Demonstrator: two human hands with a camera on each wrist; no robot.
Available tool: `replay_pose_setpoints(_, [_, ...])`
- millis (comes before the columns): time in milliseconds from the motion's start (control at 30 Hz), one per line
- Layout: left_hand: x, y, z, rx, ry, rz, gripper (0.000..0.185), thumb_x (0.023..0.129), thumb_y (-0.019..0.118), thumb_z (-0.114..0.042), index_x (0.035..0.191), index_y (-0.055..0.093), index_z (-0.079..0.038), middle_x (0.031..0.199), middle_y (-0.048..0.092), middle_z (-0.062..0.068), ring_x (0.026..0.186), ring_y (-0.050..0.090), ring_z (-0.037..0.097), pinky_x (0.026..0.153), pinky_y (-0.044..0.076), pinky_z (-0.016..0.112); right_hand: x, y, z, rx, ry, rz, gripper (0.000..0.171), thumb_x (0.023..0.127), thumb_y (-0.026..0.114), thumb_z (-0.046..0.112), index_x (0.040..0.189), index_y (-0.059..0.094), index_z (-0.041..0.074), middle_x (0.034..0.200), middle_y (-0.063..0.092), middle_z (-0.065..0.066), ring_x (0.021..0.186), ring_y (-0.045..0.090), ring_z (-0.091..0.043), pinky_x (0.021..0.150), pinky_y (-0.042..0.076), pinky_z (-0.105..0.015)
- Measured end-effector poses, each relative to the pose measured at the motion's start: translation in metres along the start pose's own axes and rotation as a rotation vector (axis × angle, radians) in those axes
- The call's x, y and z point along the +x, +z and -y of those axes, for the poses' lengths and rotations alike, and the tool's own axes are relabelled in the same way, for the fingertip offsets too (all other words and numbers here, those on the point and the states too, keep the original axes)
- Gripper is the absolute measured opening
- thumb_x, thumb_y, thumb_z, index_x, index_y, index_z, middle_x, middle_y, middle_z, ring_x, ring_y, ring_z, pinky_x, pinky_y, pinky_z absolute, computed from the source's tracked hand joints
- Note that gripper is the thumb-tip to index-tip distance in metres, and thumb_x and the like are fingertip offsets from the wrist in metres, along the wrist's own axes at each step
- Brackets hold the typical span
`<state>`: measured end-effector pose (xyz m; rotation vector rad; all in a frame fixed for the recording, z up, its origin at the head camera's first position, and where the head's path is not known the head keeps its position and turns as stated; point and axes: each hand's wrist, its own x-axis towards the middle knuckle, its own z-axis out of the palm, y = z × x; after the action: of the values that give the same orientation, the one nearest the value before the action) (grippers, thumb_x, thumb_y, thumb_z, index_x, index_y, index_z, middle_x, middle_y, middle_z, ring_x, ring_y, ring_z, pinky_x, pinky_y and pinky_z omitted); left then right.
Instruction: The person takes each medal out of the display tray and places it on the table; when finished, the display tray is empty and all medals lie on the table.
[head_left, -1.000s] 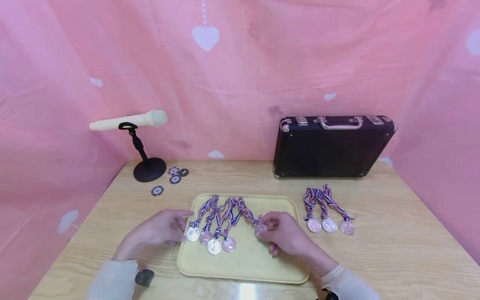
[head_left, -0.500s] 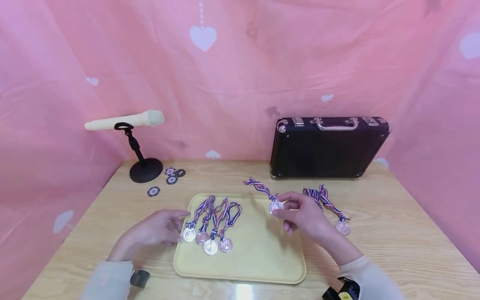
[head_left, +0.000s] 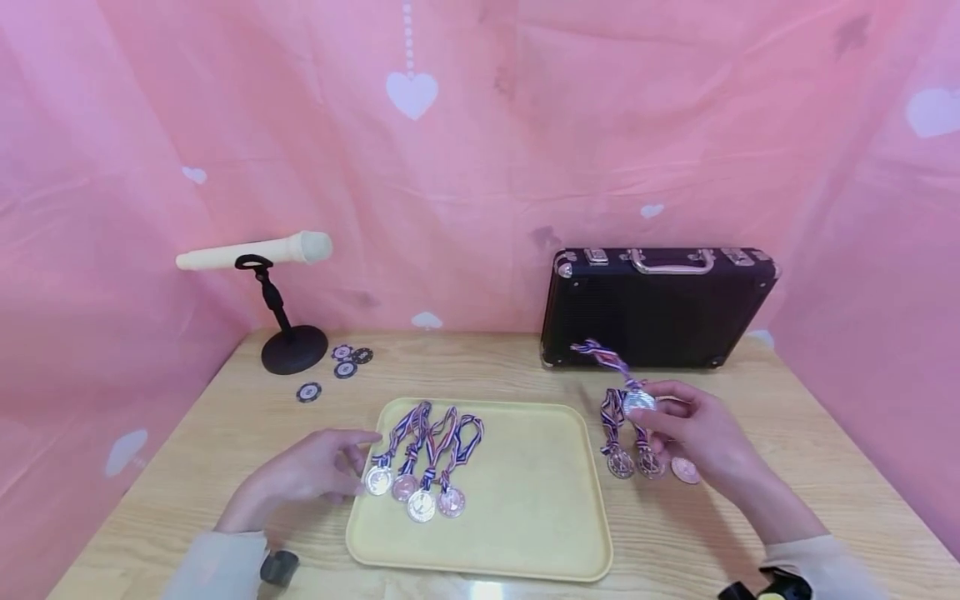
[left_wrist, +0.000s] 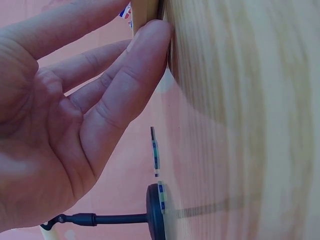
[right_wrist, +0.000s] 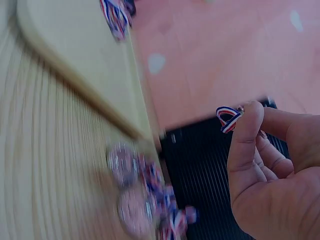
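Note:
A yellow tray [head_left: 525, 517] lies on the wooden table with several ribboned medals [head_left: 416, 492] at its left side. My left hand [head_left: 315, 471] rests open at the tray's left edge, fingers straight and touching the rim [left_wrist: 145, 15]. My right hand [head_left: 693, 429] is lifted right of the tray and pinches a silver medal [head_left: 639, 402], whose striped ribbon [head_left: 600, 357] trails up to the left. Below it three more medals [head_left: 648, 465] lie on the table. In the right wrist view the ribbon [right_wrist: 229, 118] shows at my thumb tip, above blurred medals [right_wrist: 132, 200].
A black case [head_left: 660, 307] with a metal handle stands at the back right. A cream microphone on a black stand [head_left: 288, 346] stands at the back left, with several poker chips [head_left: 341, 367] beside it. Pink cloth walls close in the table.
My right hand lifted one medal off the tray and carried it right, over the medals lying on the table. The left hand stayed at the tray's left edge.

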<state>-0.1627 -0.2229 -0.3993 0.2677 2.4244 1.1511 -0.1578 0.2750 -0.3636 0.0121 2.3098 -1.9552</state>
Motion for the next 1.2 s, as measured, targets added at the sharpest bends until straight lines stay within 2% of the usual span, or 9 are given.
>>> replay_pose_setpoints(167, [0.002, 0.001, -0.002, -0.009, 0.006, 0.002, 0.074, 0.082, 0.081, 0.004, 0.151, 0.054, -0.001, 0.102, 0.064, 0.010, 0.078, 0.065, 0.021, 0.067, 0.063, 0.037, -0.013, -0.041, -0.011, 0.067, -0.003, -0.046, 0.031, 0.099, 0.069, 0.001, 0.110, 0.070, 0.030, 0.085, 0.076, 0.006, 0.060, 0.061, -0.010, 0.055, 0.057, -0.023])
replay_pose_setpoints(433, [-0.006, 0.000, 0.006, -0.001, 0.045, 0.022, 0.075, 0.082, 0.081, 0.002, 0.151, 0.052, 0.004, 0.099, 0.064, 0.009, 0.077, 0.064, 0.021, 0.062, 0.062, 0.035, -0.028, -0.081, -0.028, 0.161, 0.009, -0.084, 0.037, 0.102, 0.064, -0.002, 0.110, 0.073, 0.032, 0.090, 0.079, 0.006, 0.060, 0.061, -0.009, 0.056, 0.056, -0.020])
replay_pose_setpoints(533, [-0.005, -0.001, 0.007, -0.011, 0.059, 0.029, 0.075, 0.082, 0.081, 0.002, 0.151, 0.051, 0.005, 0.099, 0.064, 0.009, 0.076, 0.064, 0.022, 0.061, 0.062, 0.035, -0.031, -0.091, -0.036, 0.150, 0.023, -0.108, 0.037, 0.102, 0.064, -0.002, 0.107, 0.074, 0.033, 0.089, 0.079, 0.006, 0.061, 0.063, -0.008, 0.056, 0.057, -0.020])
replay_pose_setpoints(633, [-0.003, -0.001, 0.005, -0.018, 0.063, 0.037, 0.076, 0.081, 0.081, 0.003, 0.152, 0.051, 0.005, 0.100, 0.064, 0.009, 0.077, 0.064, 0.022, 0.062, 0.062, 0.035, -0.030, -0.098, -0.043, 0.062, 0.076, -0.135, 0.032, 0.101, 0.068, 0.003, 0.105, 0.074, 0.035, 0.084, 0.076, 0.006, 0.063, 0.064, -0.007, 0.057, 0.059, -0.022])
replay_pose_setpoints(667, [-0.003, -0.001, 0.005, -0.018, 0.065, 0.038, 0.077, 0.081, 0.081, 0.003, 0.152, 0.051, 0.005, 0.100, 0.064, 0.009, 0.078, 0.064, 0.022, 0.062, 0.062, 0.035, -0.030, -0.099, -0.046, 0.007, 0.095, -0.146, 0.028, 0.100, 0.070, 0.006, 0.106, 0.073, 0.033, 0.081, 0.074, 0.005, 0.063, 0.065, -0.007, 0.057, 0.060, -0.023])
replay_pose_setpoints(733, [-0.002, -0.001, 0.004, -0.015, 0.067, 0.036, 0.077, 0.081, 0.081, 0.003, 0.152, 0.051, 0.005, 0.100, 0.064, 0.010, 0.077, 0.064, 0.022, 0.062, 0.062, 0.034, -0.028, -0.100, -0.051, -0.114, 0.127, -0.151, 0.021, 0.098, 0.073, 0.010, 0.116, 0.072, 0.021, 0.077, 0.073, 0.004, 0.062, 0.065, -0.007, 0.058, 0.061, -0.024])
replay_pose_setpoints(900, [-0.001, -0.001, 0.004, -0.018, 0.062, 0.040, 0.076, 0.082, 0.081, 0.002, 0.152, 0.051, 0.004, 0.100, 0.063, 0.010, 0.074, 0.063, 0.022, 0.061, 0.061, 0.034, -0.028, -0.096, -0.065, -0.320, 0.201, -0.116, 0.054, 0.098, 0.074, 0.014, 0.138, 0.052, -0.013, 0.070, 0.069, -0.002, 0.059, 0.064, -0.011, 0.057, 0.062, -0.030])
replay_pose_setpoints(1000, [-0.002, -0.001, 0.006, -0.030, 0.051, 0.042, 0.075, 0.082, 0.081, 0.002, 0.152, 0.051, 0.004, 0.100, 0.063, 0.010, 0.075, 0.063, 0.022, 0.062, 0.061, 0.035, -0.028, -0.090, -0.070, -0.354, 0.211, -0.106, 0.052, 0.097, 0.074, 0.012, 0.136, 0.052, -0.014, 0.068, 0.067, -0.003, 0.057, 0.062, -0.013, 0.055, 0.061, -0.031])
replay_pose_setpoints(1200, [-0.001, 0.001, 0.006, -0.013, 0.055, 0.033, 0.074, 0.083, 0.082, -0.001, 0.151, 0.053, 0.002, 0.099, 0.063, 0.009, 0.079, 0.064, 0.022, 0.064, 0.063, 0.035, -0.032, -0.086, -0.067, -0.419, 0.165, -0.108, 0.054, 0.096, 0.074, 0.012, 0.138, 0.053, -0.015, 0.066, 0.065, -0.005, 0.053, 0.060, -0.014, 0.051, 0.059, -0.032])
